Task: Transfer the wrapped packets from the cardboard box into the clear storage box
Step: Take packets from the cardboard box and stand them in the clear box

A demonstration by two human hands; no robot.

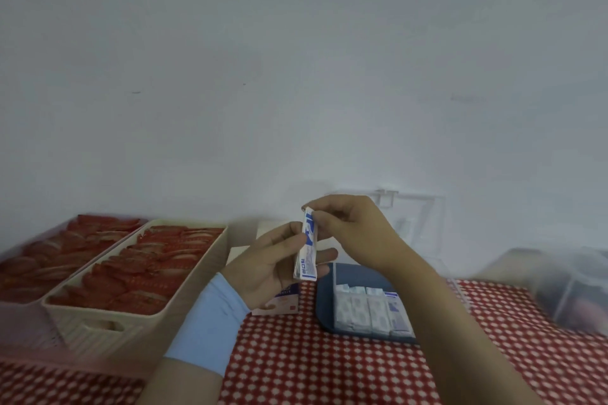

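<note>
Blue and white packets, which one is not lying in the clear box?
The packet held upright between the left hand and right hand; the right pinches its top. The other packets lie in rows in the clear storage box.

One head-worn view only — angled forward and down, close above the red checked tablecloth (296,355) at the bottom; the pale wall (296,59) behind it fills the rest.

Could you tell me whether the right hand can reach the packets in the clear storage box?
Probably yes: the right hand is close to the clear storage box, nothing lies between, though it pinches a wrapped packet with the left hand.
</note>
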